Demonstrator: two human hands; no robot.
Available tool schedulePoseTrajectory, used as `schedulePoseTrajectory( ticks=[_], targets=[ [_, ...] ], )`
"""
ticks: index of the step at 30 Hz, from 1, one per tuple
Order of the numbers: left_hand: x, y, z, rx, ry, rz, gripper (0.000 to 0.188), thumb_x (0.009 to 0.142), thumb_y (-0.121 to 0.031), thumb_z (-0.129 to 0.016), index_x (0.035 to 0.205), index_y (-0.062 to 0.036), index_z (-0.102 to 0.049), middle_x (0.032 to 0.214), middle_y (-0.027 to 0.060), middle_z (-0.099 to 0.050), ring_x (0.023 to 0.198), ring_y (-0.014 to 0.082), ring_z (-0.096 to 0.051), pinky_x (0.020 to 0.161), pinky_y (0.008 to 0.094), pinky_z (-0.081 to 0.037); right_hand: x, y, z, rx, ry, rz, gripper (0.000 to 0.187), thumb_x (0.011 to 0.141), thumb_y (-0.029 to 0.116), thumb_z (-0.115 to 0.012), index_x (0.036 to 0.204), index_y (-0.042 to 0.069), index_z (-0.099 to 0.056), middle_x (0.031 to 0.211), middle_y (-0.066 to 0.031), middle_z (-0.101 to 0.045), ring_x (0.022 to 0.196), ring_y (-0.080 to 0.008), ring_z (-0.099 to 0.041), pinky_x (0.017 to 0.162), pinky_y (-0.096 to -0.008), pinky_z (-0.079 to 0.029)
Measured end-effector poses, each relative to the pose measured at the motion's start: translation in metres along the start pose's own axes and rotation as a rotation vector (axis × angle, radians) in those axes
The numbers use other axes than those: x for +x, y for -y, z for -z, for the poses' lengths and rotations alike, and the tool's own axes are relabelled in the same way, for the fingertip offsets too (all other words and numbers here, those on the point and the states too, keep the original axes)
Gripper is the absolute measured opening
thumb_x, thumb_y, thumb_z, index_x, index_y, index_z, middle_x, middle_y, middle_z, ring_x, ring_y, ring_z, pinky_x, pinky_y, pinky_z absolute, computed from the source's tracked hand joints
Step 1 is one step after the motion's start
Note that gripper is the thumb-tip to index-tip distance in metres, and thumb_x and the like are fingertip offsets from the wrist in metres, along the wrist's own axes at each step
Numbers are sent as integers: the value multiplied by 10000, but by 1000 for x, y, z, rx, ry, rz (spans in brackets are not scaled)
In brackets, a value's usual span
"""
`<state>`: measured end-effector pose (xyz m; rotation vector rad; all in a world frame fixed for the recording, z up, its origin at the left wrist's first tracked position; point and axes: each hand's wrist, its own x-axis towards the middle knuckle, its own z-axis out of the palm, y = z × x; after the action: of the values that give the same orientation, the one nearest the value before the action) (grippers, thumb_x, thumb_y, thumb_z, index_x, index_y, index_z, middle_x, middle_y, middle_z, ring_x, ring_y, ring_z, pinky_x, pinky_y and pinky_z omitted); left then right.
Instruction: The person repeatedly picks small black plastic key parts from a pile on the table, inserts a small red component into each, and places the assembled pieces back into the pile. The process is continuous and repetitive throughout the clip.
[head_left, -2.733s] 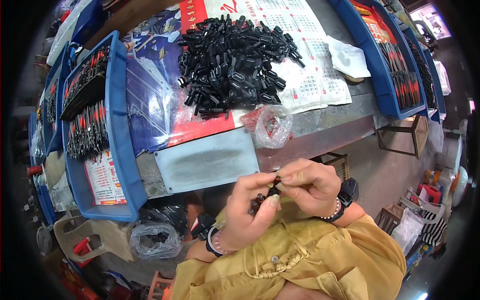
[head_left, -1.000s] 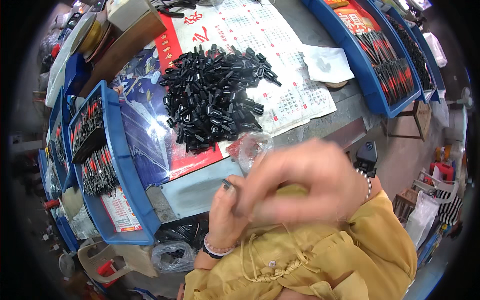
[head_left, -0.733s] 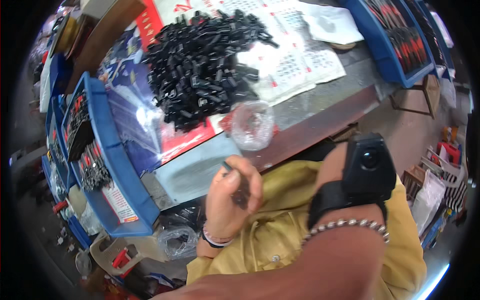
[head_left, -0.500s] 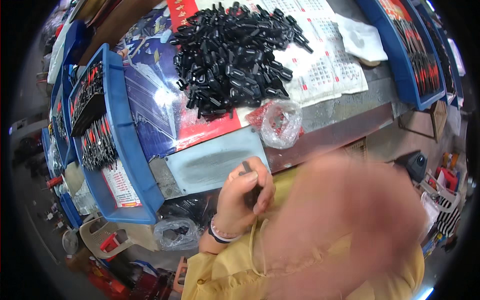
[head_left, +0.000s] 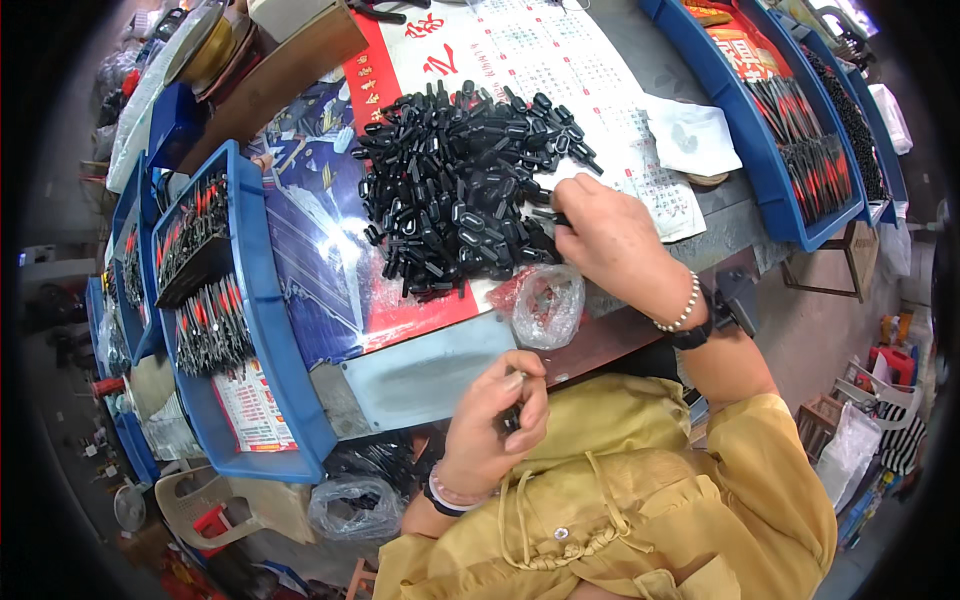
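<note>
Grey bench (head_left: 658, 62): black parts (head_left: 450, 190), likely light, slick; grip mid-body. Right hand (head_left: 615, 238) pinches one; left hand (head_left: 492, 415) clasps dark bits (head_left: 511, 416).

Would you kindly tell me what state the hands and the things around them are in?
Calendar sheet: spread out, partly covered
Heap of black plastic pieces: piled loosely
Left hand: curled around small dark pieces
Right hand: bent at the heap's right edge; grip unclear
Clear plastic bag: crumpled, mouth open
Near left blue tray: partly filled, printed sheet showing
Pale rectangular plate: smudged dark
Near right blue tray: holding black-and-red pieces
</note>
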<state>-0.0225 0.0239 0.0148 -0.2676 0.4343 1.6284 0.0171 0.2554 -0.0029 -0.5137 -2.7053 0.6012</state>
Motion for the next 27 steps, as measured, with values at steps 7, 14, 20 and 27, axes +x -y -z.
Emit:
schedulePoseTrajectory(
  ticks=[7, 14, 20, 27],
  targets=[
    [11, 9, -5, 672, -230, -464, 400, 894, -15, -551, 1288, 13, -489, 924, 98, -619, 557, 46, -466, 500, 169, -379, -50, 42, 45, 1098, 272, -318, 219, 858, 54, -613, 1060, -25, -586, 925, -84, -612, 765, -96, -615, 644, -242, -495],
    [10, 15, -3, 1195, -220, -692, 416, 816, 30, -666, 1221, 18, -567, 964, 71, -644, 810, 110, -611, 679, 222, -490, -78, 59, 21, 1598, 256, -510, 165, 880, 5, -623, 1029, -17, -555, 920, -32, -599, 814, -71, -613, 702, -211, -511],
    [2, 15, -2, 1442, -290, -801, 360, 768, 31, -687, 1122, 22, -619, 956, 134, -672, 804, 167, -656, 677, 251, -504, -90, 71, 12, 1563, 188, -508, 118, 853, -25, -653, 957, -15, -598, 879, -15, -621, 814, -53, -602, 689, -198, -499],
    [-12, 16, 4, 1353, -321, -671, 226, 780, 21, -676, 1003, 29, -647, 913, 87, -687, 757, 100, -632, 654, 228, -492, -90, 67, 27, 1336, 308, -460, 76, 867, 26, -654, 910, -21, -612, 884, -36, -647, 781, -53, -598, 657, -207, -492]
  ],
)
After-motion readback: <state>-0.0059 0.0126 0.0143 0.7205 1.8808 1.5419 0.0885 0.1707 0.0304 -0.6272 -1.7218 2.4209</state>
